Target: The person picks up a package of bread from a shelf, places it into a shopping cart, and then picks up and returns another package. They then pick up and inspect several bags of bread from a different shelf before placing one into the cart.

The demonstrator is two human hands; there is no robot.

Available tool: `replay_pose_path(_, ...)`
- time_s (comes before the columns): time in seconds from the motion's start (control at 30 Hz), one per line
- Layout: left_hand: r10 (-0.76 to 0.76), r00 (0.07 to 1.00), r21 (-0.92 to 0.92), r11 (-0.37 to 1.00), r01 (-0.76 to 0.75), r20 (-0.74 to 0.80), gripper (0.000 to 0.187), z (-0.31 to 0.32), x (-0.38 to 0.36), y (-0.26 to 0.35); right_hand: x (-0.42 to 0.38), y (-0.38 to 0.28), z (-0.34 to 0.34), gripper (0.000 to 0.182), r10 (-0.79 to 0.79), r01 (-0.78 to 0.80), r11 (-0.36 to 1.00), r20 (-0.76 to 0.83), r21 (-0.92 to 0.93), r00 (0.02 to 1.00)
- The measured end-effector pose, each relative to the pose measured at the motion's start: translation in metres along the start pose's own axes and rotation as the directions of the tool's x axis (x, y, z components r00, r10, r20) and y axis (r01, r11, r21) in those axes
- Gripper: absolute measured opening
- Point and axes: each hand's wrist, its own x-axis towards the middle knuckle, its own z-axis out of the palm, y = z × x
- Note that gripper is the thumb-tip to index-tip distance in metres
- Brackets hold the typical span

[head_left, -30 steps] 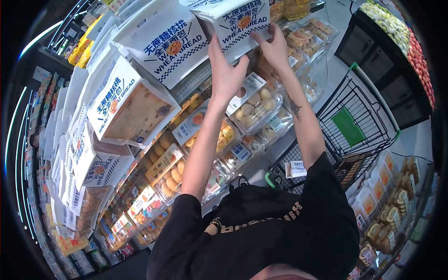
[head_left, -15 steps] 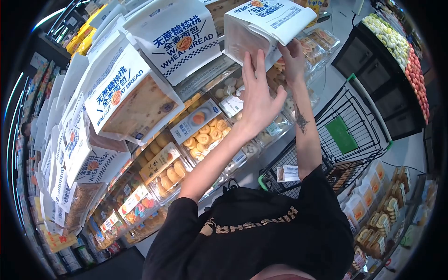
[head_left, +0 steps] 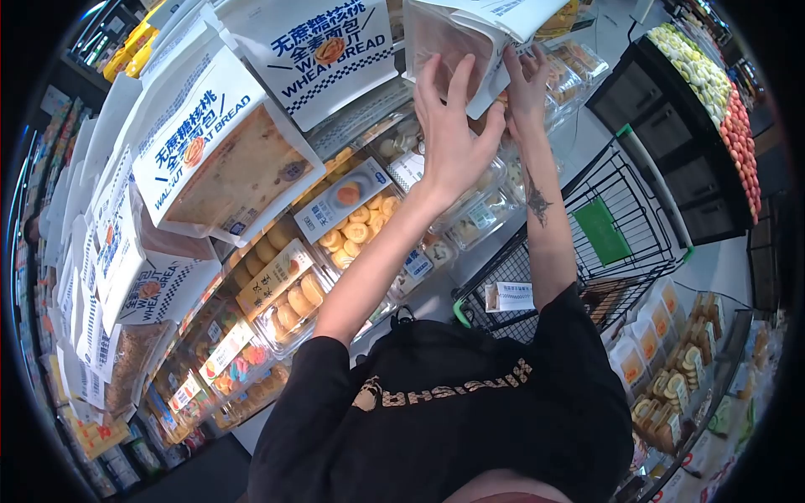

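Observation:
A white paper bread bag (head_left: 449, 38) with a clear front panel stands at the top middle, its upper end cut off by the view. My left hand (head_left: 457, 130) is against the panel, fingers spread and thumb apart. On the bag's right side, my right hand (head_left: 527, 88) has its fingers bent around the edge, partly hidden by the bag. To the left stands another white walnut wheat bread bag (head_left: 327, 59) with blue lettering. A further bread bag (head_left: 226, 151) shows a loaf through its clear window. Below my hands lie clear pastry boxes (head_left: 356, 222).
A shopping cart (head_left: 625, 226) with a green panel stands at right, holding a small white packet (head_left: 511, 297). Behind it is a black produce stand (head_left: 671, 134) with yellow-green and red fruit. More packaged baked goods (head_left: 671, 386) fill a shelf at lower right.
The view has shifted slightly, and the bag between my hands sits higher in it. My left hand's fingers are spread wider. My right hand stays at the bag's right side.

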Motion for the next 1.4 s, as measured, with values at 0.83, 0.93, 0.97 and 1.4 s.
replay_pose_path(0.83,0.168,0.958,0.191,0.958,-0.215,0.232,0.060,-0.112,-0.035,0.050,-0.177,-0.067,-0.038,0.050,0.462,-0.438,0.683,0.118,0.584,0.879)
replay_pose_path(0.93,-0.146,0.970,0.161,0.980,0.116,0.195,0.102,-0.132,-0.041,0.030,-0.188,-0.052,-0.045,0.049,0.373,-0.398,0.777,0.152,0.488,0.915)
replay_pose_path(0.97,-0.156,0.968,0.176,0.977,0.122,0.197,0.102,-0.134,-0.044,0.021,-0.189,-0.059,-0.040,0.048,0.366,-0.392,0.803,0.148,0.449,0.919)
replay_pose_path(1.4,-0.221,0.735,-0.397,0.724,0.564,0.641,0.060,-0.163,-0.041,0.016,-0.195,-0.117,-0.049,0.039,0.505,-0.543,0.820,0.219,0.178,0.835)
